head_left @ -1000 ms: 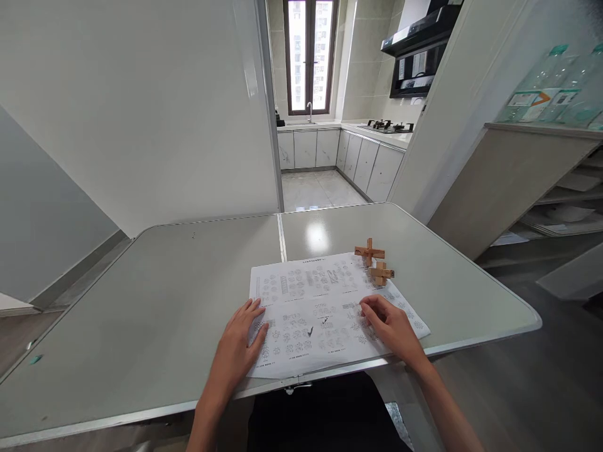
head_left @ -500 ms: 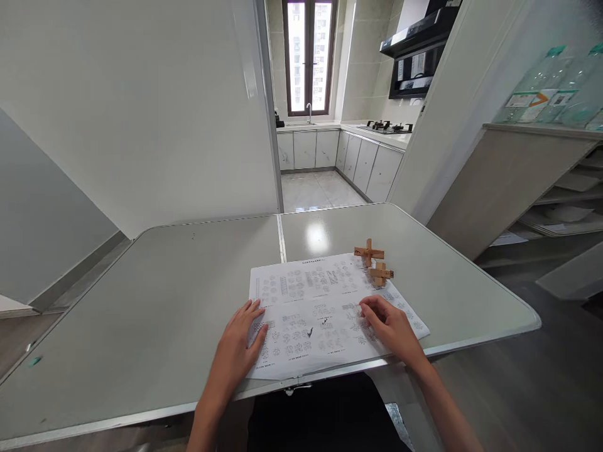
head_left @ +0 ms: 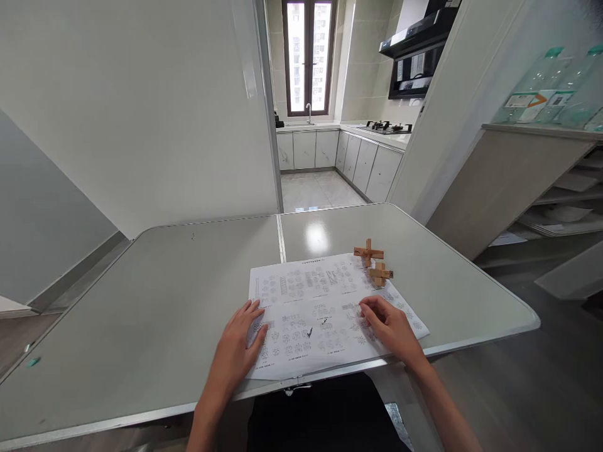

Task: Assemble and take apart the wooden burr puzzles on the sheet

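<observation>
A large printed sheet of paper point(head_left: 301, 314) lies flat on the table, covered in small line diagrams with two dark ink marks near its middle. My left hand point(head_left: 240, 339) rests on the sheet's left edge, fingers and thumb spread apart. On its right part sits my right hand point(head_left: 389, 323), thumb and forefinger pinched together and the other fingers curled. Whether anything is between those fingertips is hidden. Beyond the right hand, two wooden interlocking-stick puzzles stand at the sheet's far right corner: a cross-shaped one point(head_left: 369, 252) and a nearer, stubbier one point(head_left: 380, 274).
The pale table point(head_left: 141, 326) has a metal-trimmed edge and a seam point(head_left: 281, 238). A small green bit point(head_left: 34, 361) lies near its left edge. To the right, plastic bottles point(head_left: 532, 88) stand on a shelf unit point(head_left: 522, 169). A kitchen is visible through the doorway ahead.
</observation>
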`<move>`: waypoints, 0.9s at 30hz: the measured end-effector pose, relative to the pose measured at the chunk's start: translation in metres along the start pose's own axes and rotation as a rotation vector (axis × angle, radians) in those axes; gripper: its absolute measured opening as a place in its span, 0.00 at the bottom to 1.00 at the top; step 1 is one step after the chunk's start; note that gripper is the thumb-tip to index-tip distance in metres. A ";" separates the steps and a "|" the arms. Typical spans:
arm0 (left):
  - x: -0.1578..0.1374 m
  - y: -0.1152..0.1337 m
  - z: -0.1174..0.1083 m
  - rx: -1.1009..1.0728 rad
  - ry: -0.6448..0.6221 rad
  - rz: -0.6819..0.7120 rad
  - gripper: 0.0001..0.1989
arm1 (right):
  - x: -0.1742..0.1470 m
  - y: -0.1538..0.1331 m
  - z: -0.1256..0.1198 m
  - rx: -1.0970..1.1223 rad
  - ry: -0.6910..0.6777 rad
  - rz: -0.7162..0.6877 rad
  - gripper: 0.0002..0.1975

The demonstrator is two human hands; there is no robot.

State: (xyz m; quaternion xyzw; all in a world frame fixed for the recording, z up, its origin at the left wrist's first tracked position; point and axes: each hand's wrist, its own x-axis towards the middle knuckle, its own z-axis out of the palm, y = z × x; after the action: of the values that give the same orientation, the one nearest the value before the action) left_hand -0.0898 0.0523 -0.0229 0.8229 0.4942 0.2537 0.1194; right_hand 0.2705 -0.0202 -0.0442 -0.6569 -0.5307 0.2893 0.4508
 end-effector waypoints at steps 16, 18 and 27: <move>0.001 -0.004 0.000 0.009 -0.039 -0.033 0.20 | 0.046 -0.024 -0.021 0.323 0.068 -0.039 0.32; 0.001 -0.004 0.000 0.008 -0.040 -0.034 0.20 | 0.063 -0.027 -0.025 0.407 0.036 0.033 0.38; -0.001 -0.004 0.001 0.002 -0.016 -0.022 0.19 | 0.110 -0.023 -0.023 0.636 0.024 0.277 0.50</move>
State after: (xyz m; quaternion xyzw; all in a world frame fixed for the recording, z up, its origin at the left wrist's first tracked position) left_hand -0.0933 0.0536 -0.0257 0.8196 0.5023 0.2455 0.1252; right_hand 0.3101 0.0793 -0.0029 -0.5525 -0.3144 0.4908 0.5959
